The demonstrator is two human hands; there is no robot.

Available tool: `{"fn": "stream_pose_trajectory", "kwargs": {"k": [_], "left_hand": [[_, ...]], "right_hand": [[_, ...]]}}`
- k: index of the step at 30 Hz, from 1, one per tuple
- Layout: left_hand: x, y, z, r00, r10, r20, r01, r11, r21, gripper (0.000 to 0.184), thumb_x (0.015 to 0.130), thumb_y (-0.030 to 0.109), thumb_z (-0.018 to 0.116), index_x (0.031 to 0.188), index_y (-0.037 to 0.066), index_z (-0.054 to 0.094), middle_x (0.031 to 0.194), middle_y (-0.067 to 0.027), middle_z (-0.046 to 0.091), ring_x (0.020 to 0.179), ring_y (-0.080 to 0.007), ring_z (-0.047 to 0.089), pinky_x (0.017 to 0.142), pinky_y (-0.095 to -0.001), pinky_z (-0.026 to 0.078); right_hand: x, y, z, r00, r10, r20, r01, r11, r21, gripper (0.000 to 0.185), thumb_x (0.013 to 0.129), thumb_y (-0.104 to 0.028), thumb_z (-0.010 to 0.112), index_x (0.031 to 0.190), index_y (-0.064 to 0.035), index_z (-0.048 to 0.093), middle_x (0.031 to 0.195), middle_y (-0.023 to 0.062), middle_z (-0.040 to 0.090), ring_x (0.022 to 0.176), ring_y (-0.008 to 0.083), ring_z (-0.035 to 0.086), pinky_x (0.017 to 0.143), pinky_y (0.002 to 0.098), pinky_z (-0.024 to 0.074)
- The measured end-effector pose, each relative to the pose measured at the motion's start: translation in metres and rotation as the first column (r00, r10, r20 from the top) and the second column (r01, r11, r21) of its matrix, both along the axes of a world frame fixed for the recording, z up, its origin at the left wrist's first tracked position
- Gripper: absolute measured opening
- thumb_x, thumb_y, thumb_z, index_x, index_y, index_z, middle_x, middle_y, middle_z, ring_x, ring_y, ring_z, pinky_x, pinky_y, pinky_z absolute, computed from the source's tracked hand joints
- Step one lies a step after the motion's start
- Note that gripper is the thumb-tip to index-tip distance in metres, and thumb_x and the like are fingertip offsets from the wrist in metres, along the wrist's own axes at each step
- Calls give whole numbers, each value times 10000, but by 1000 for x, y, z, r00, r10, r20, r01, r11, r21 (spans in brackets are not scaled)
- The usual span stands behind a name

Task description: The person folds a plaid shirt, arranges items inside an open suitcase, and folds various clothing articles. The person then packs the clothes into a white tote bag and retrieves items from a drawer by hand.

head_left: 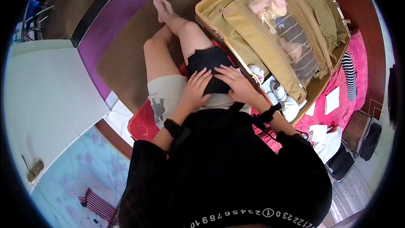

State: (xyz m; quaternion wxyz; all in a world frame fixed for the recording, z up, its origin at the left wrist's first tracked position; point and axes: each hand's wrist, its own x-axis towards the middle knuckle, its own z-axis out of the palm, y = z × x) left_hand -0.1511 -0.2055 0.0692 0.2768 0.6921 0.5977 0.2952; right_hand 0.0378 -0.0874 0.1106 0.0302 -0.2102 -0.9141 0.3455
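Observation:
A dark folded cloth [211, 61] lies across the thighs, over light shorts [166, 93] with a grey animal print. My left hand [196, 88] rests on the cloth's near left part, its fingers spread and pointing up and to the right. On the right part of the same cloth lies my right hand [237, 85], with fingers stretched out toward the left. Both hands are open and press flat on the fabric, a short gap between them. The cloth's lower edge is partly hidden by the hands and the black top.
An open tan suitcase [253, 29] stands at the right, with a mesh compartment and white items [278, 90] inside. Pink bedding [358, 55] lies beyond it, bearing striped fabric [348, 76] and papers [332, 100]. A white door [50, 97] is at the left.

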Motion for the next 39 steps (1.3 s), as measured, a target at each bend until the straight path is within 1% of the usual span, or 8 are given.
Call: {"fn": "stream_pose_trajectory", "kwargs": {"k": [5,6,13,17,21,25,32,39], "left_hand": [[-4,4,-15,830,378,411,-311,924,-222,348,772,66,511,1113,14,558,1068,-171,612,1059,-272,580,946,-359,413],[-6,10,-14,787,461,410,-409,887,-213,251,796,124,531,1030,56,593,865,-195,639,827,-358,634,754,-383,487],[-23,44,-29,621,729,288,-633,684,-364,298,791,220,619,1001,11,595,815,-191,631,766,-286,635,709,-356,473],[-29,45,-71,411,803,432,-733,573,-368,267,791,199,645,951,-12,608,800,-137,642,737,-211,600,685,-321,465],[-20,32,-59,326,859,394,-729,494,-474,302,878,259,593,1022,-6,588,903,-123,631,845,-213,580,793,-312,444],[-6,27,-46,140,878,458,-687,419,-594,411,933,356,507,1123,-7,536,1066,-145,581,1011,-220,525,898,-314,392],[8,22,-31,177,744,644,-490,635,-598,735,880,291,591,1390,-100,234,1359,-197,401,1237,-246,416,1035,-315,317],[-4,29,-36,-233,799,554,-376,452,-809,667,836,253,619,1381,0,331,1270,-146,485,1128,-221,497,928,-348,415]], "right_hand": [[-11,14,13,999,23,-24,-25,995,-95,700,636,-106,699,1290,-78,453,1366,157,420,1315,323,335,1095,446,268],[-16,16,15,1000,8,-19,-9,996,-87,698,647,-137,710,1291,-82,449,1345,167,438,1292,334,360,1078,443,289],[-41,39,-18,916,-396,-61,342,852,-396,445,792,-198,660,1186,-70,496,963,210,619,903,365,599,791,390,469],[-45,42,-48,777,-629,-5,603,747,-279,287,879,-245,582,1055,-20,555,773,239,600,727,362,612,683,370,482],[-59,36,-41,622,-779,-76,713,604,-357,298,898,-255,555,1068,-10,549,831,217,642,794,348,638,719,362,485],[-72,17,-22,808,-543,-229,560,829,9,551,811,-353,657,1192,5,480,1157,243,544,1093,374,520,918,423,423],[-72,33,-73,732,-678,-70,680,733,17,454,838,-369,619,1012,42,531,891,267,604,855,443,586,755,456,482],[-75,36,-81,584,-812,-13,803,579,-139,494,843,-389,613,1013,74,605,939,288,620,922,426,594,812,439,473]]}}
